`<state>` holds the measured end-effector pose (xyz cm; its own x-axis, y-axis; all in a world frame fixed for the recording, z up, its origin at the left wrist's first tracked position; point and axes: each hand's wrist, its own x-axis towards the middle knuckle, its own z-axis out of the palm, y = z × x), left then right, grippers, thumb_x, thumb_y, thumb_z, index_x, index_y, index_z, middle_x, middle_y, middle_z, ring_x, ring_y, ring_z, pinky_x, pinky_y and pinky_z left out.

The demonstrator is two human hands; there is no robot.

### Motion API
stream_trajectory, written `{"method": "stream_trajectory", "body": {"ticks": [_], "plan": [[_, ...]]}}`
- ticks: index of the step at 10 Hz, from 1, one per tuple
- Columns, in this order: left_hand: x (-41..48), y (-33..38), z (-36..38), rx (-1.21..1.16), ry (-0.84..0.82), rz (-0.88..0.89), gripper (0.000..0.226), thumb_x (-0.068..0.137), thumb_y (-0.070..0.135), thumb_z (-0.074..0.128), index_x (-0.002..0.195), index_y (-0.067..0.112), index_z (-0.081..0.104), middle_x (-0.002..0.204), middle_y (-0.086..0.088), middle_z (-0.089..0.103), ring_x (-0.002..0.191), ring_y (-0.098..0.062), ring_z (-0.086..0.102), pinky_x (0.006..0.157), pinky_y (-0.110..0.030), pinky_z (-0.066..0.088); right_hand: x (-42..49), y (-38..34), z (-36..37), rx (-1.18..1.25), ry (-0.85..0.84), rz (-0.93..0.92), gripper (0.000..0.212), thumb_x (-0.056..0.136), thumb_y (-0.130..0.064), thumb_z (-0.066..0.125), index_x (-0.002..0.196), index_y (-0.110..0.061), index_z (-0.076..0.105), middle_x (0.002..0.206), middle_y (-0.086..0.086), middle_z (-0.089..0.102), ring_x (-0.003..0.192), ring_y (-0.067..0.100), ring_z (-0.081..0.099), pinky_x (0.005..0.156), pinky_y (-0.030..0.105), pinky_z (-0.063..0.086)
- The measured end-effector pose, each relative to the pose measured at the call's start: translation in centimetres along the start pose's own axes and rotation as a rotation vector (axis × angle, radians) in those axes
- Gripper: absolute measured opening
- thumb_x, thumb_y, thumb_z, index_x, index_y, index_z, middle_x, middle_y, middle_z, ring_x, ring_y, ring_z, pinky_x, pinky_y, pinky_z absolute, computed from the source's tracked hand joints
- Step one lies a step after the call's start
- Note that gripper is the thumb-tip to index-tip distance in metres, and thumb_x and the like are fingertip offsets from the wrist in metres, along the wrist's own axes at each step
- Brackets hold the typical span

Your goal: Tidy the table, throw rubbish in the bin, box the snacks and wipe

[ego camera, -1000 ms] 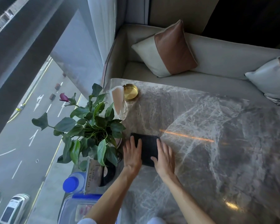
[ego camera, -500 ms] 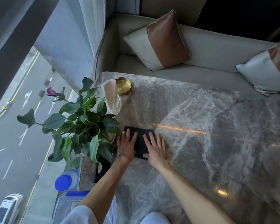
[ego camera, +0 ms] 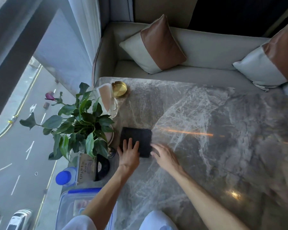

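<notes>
A folded black cloth [ego camera: 138, 136] lies flat on the grey marble table [ego camera: 206, 130], near its left side. My left hand [ego camera: 129, 152] rests on the cloth's near left part with fingers straight. My right hand [ego camera: 164, 155] is at the cloth's near right edge, blurred, fingers loosely bent, holding nothing that I can see. A clear plastic box with a blue rim [ego camera: 70, 206] sits at the table's near left corner; packets show inside.
A potted plant [ego camera: 80, 123] stands left of the cloth. Behind it are a glass with a napkin [ego camera: 106, 100] and a gold ashtray [ego camera: 119, 88]. A blue-capped bottle [ego camera: 63, 178] and a small sign [ego camera: 86, 168] sit nearer. A sofa with cushions [ego camera: 158, 45] runs beyond the table.
My right hand has slid off the cloth's top to its right edge. My left hand stays pressed on the cloth. The cloth has not moved on the table.
</notes>
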<state>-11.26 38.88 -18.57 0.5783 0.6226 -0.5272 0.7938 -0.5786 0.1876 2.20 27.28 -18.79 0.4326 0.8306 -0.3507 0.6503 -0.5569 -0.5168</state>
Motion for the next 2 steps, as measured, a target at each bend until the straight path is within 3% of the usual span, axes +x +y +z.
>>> {"method": "stream_trajectory", "body": {"ticks": [1,2], "plan": [[-3.2,2.5,0.6,-0.006,0.029,0.042,0.039,0.096,0.025,0.04,0.134,0.022,0.043,0.149,-0.007,0.036,0.142,-0.03,0.026,0.107,-0.05,0.034,-5.6,3.2,-2.6,-0.035,0.089,0.032,0.022,0.094,-0.039,0.05,0.101,-0.025,0.066,0.103,-0.005,0.068,0.097,0.02,0.064,0.075,0.032,0.047],[-5.9,5.9,1.7,-0.017,0.023,0.073,0.029,0.093,0.021,0.037,0.117,0.022,0.054,0.125,-0.002,0.056,0.122,-0.026,0.05,0.094,-0.043,0.044,-11.5,8.2,-3.8,-0.034,0.203,0.072,0.017,0.092,-0.036,0.055,0.095,-0.027,0.069,0.096,-0.008,0.07,0.092,0.017,0.067,0.072,0.029,0.048]]}}
